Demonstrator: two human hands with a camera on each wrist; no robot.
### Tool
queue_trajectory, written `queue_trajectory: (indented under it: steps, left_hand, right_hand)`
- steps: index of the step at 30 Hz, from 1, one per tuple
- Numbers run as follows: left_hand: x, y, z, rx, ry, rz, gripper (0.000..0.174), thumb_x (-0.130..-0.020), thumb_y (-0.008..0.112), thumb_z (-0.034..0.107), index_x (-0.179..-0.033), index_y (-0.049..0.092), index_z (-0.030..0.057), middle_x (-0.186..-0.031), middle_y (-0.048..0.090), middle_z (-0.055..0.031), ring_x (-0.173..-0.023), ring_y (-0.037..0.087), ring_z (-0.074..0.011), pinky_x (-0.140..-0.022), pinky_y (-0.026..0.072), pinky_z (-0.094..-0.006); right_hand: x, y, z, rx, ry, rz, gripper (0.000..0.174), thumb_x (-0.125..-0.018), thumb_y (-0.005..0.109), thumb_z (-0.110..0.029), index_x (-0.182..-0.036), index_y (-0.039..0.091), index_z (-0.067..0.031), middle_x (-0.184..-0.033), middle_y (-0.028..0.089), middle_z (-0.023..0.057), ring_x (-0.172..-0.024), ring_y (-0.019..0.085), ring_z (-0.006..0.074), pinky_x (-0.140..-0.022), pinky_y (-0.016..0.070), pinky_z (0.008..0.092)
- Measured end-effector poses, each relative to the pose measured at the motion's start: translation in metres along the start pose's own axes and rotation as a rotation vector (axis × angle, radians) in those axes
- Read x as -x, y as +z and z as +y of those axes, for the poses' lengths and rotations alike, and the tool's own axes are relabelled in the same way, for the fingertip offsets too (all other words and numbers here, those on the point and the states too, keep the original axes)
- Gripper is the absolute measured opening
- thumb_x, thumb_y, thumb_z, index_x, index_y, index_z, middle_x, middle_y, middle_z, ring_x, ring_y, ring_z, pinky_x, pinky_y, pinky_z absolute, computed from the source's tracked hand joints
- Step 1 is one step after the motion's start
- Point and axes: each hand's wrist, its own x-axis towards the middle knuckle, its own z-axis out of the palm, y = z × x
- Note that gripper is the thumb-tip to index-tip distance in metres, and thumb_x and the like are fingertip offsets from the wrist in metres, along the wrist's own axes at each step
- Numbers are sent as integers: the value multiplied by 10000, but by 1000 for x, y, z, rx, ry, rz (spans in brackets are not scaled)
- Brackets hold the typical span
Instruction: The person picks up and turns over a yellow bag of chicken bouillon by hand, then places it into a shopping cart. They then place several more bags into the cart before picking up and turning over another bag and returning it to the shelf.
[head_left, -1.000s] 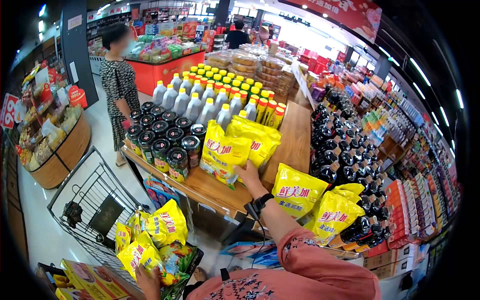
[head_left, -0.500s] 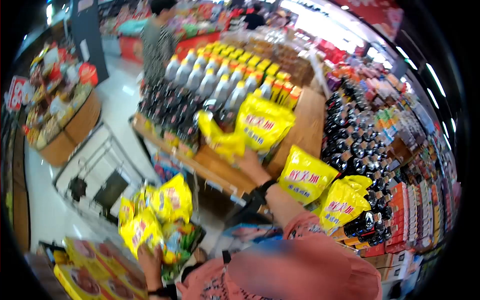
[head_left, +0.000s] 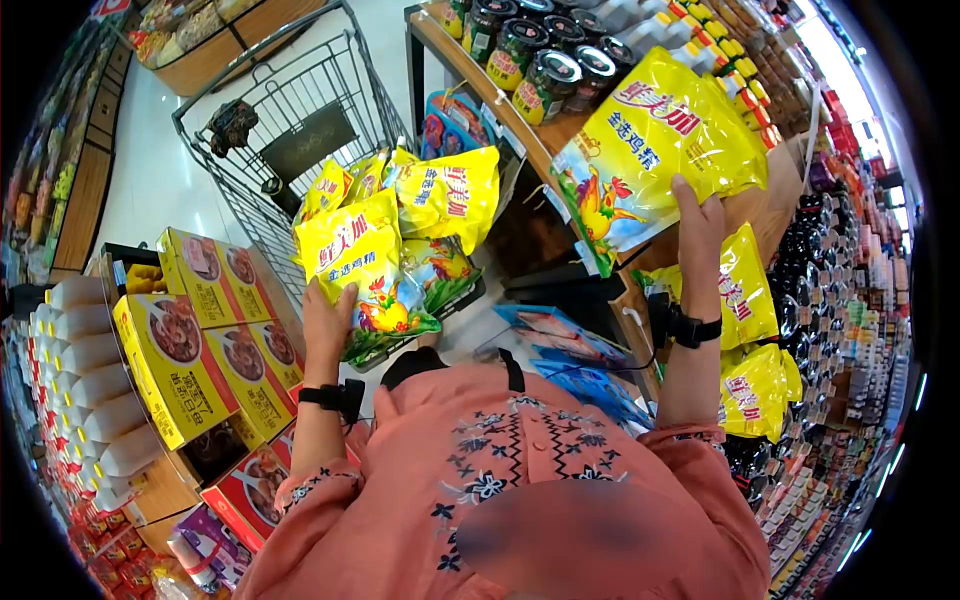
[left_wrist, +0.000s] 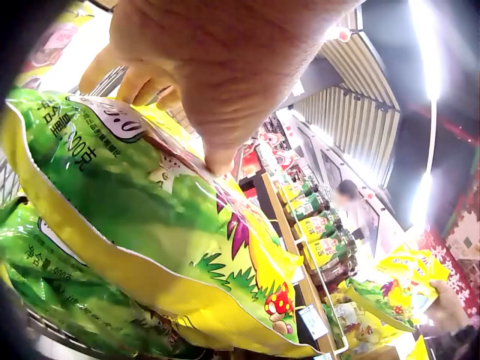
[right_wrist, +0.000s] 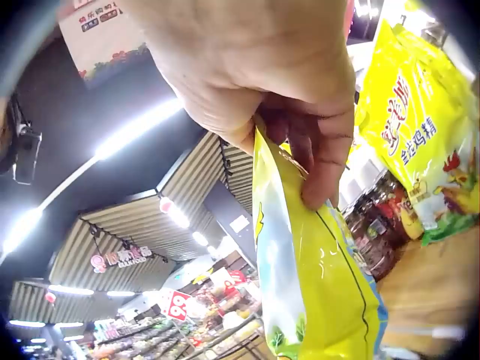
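Note:
My right hand (head_left: 700, 215) pinches the edge of a yellow chicken bouillon bag (head_left: 640, 160) over the wooden display table. In the right wrist view, thumb and fingers (right_wrist: 322, 172) close on the edge of the bag (right_wrist: 315, 277). Another yellow bag (right_wrist: 424, 127) stands behind it on the tabletop. My left hand (head_left: 328, 320) grips a chicken bouillon bag (head_left: 365, 260) lying on others in the shopping cart. In the left wrist view, this bag's green side (left_wrist: 135, 187) lies beneath the spread fingers and thumb.
The cart (head_left: 270, 85) stands beside the table (head_left: 480, 70). Dark-lidded jars (head_left: 550, 75) line the table edge. More yellow bags (head_left: 755, 390) sit at the right, near dark bottles (head_left: 800, 280). Yellow boxes (head_left: 180, 370) are stacked at the left.
My right hand has tipped the bag from the tabletop display and brought it nearer. The head view has turned downward. My left hand has stayed on the bag in the cart.

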Motion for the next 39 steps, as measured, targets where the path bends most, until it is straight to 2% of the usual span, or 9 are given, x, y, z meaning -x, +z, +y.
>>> queue_trajectory:
  steps: [5, 8, 9, 12, 14, 22, 32, 36, 39]
  left_hand:
    - [-11, -8, -7, -94, -87, 28, 775, -896, 682, 469, -1344, 449, -119, -1296, 521, -333, -1184, 548, -432, -992, 451, -446]
    - [-18, 1, -36, 258, -183, -138, 705, -922, 675, 433, -1312, 465, -115, -1264, 565, -280, -1111, 604, -342, -943, 476, -399]
    - [-16, 4, -37, 315, -213, -110, 690, -928, 673, 425, -1308, 464, -112, -1248, 577, -262, -1089, 609, -314, -930, 479, -386]
    - [-14, 14, -46, 473, -296, -74, 673, -941, 666, 418, -1310, 455, -104, -1170, 626, -198, -1037, 610, -233, -897, 484, -351]
    - [-11, 12, -50, 455, -268, -58, 631, -936, 674, 401, -1273, 481, -96, -1123, 646, -216, -1000, 635, -245, -857, 499, -366]
    - [0, 5, -52, 488, -231, 35, 435, -1022, 551, 301, -1253, 528, -67, -1100, 639, -165, -932, 596, -190, -834, 479, -346]
    - [-32, -11, -82, 447, -66, 1, 354, -1037, 518, 260, -1211, 535, -48, -1019, 632, -116, -884, 574, -147, -788, 473, -308]
    - [-55, -17, -113, 573, -140, -91, 402, -1031, 529, 280, -1268, 527, -45, -1081, 654, -167, -974, 614, -209, -852, 483, -347]
    - [-62, -17, -123, 281, -197, -105, 436, -1032, 519, 319, -1275, 524, -43, -1084, 657, -165, -977, 614, -209, -863, 479, -364]
  right_hand:
    - [36, 47, -20, -393, 215, -200, 276, -944, 652, -169, -1112, 660, 50, -1053, 697, 63, -904, 631, 112, -809, 487, 260]
    - [47, 84, 7, -499, 330, -410, 335, -949, 648, -175, -1191, 632, 55, -1133, 689, 82, -988, 643, 135, -878, 488, 269]
    - [51, 97, 14, -525, 381, -490, 377, -964, 621, -138, -1282, 559, 55, -1210, 658, 103, -1057, 645, 181, -925, 506, 291]
    - [60, 140, 32, -607, 461, -628, 367, -947, 639, -187, -1240, 612, 34, -1159, 687, 90, -998, 662, 152, -869, 517, 290]
    - [54, 161, 51, -636, 499, -761, 397, -949, 637, -224, -1261, 600, 19, -1180, 685, 103, -1014, 675, 175, -865, 540, 312]
    - [17, 200, 112, -714, 655, -844, 405, -956, 633, -184, -1305, 568, 10, -1231, 666, 103, -1062, 666, 197, -931, 531, 336]
    - [31, 195, 138, -698, 725, -800, 410, -967, 623, -161, -1331, 541, 8, -1264, 641, 95, -1113, 632, 202, -966, 505, 346]
    - [40, 199, 142, -720, 743, -757, 411, -972, 622, -176, -1330, 540, 7, -1267, 637, 94, -1115, 631, 202, -964, 506, 341]
    - [48, 200, 148, -756, 765, -733, 409, -975, 623, -170, -1330, 538, 15, -1274, 634, 99, -1123, 626, 205, -972, 499, 339]
